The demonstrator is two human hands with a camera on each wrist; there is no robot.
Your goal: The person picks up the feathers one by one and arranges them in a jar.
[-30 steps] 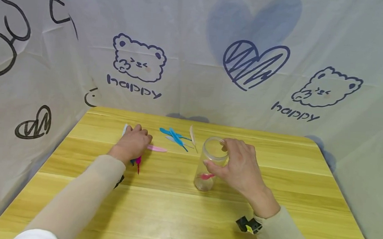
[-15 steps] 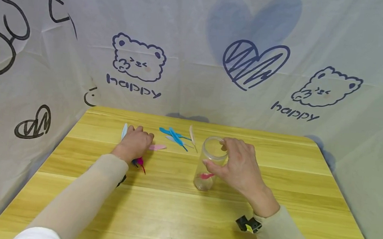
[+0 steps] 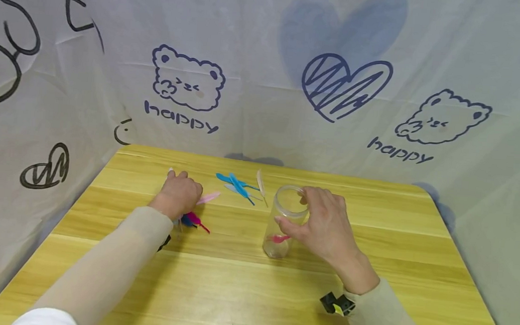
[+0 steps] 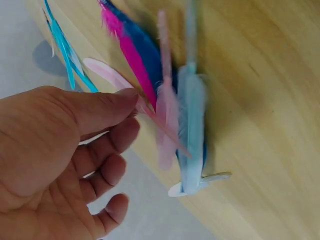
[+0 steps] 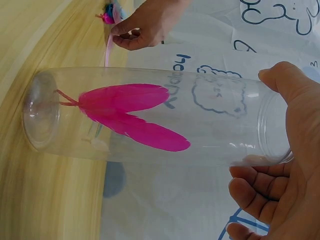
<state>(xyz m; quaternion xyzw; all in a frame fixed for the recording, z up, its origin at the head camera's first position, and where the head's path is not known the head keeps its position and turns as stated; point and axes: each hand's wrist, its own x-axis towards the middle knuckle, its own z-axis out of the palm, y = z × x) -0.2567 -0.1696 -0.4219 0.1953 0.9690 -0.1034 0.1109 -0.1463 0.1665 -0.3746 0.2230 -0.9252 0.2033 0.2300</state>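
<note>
My left hand (image 3: 178, 194) is over a loose pile of feathers at the left of the table. In the left wrist view its thumb and index finger pinch a pale pink feather (image 4: 107, 72). Under and beside that feather lie a magenta feather (image 4: 136, 62), a dark blue feather (image 4: 145, 42), another pink feather (image 4: 166, 125) and a light blue feather (image 4: 192, 125). My right hand (image 3: 325, 227) holds a clear open jar (image 3: 271, 229) near its rim, and the jar stands upright on the table. Two magenta feathers (image 5: 125, 97) are inside it, quills at the bottom.
Behind the hands, between pile and jar, lie bright blue feathers (image 3: 239, 185) with a greyish one. A cream feather (image 3: 260, 183) is close to them. White sheeting (image 3: 263, 117) with drawings rises behind the wooden table (image 3: 233, 291).
My left hand has shifted slightly within the pile, and the pink feather at its fingers has swung to a slant. The magenta quill has turned rightward. The right hand and jar stay put.
</note>
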